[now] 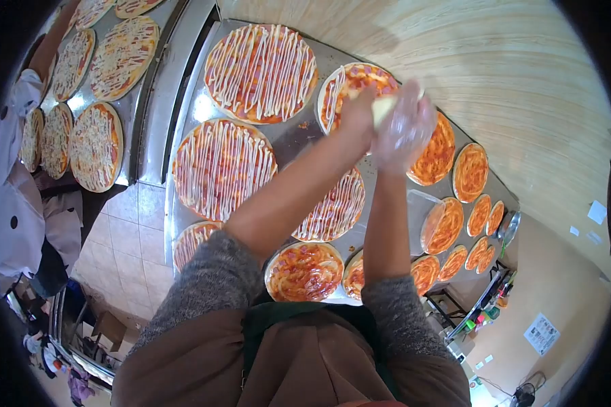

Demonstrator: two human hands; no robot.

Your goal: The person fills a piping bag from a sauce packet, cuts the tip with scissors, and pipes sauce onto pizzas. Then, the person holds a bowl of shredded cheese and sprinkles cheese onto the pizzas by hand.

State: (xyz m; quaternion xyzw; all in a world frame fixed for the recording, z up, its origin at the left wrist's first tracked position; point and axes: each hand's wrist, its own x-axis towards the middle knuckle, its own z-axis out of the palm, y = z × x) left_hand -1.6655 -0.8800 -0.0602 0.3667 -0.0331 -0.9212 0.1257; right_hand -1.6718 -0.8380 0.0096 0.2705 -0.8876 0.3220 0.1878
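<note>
Over a round pizza (335, 88) at the back of the metal table, both my hands are closed on a pale, soft-looking bag. My left hand (360, 119) is bare and blurred, wrapped round its left side. My right hand (404, 129) wears a clear plastic glove and grips the pale bag (383, 108) from the right. The pizza below has red sauce, pink bits and white stripes on its left part. To its left lies a large pizza (260, 74) striped all over in white. Another striped pizza (332, 207) is under my forearms.
Sauce-covered pizzas (470, 173) run along the right of the table (288, 146), with a clear container (422, 214) among them. A wall (495, 88) borders the back. At the left, a person in white (13, 203) stands by another table of topped pizzas (96, 146).
</note>
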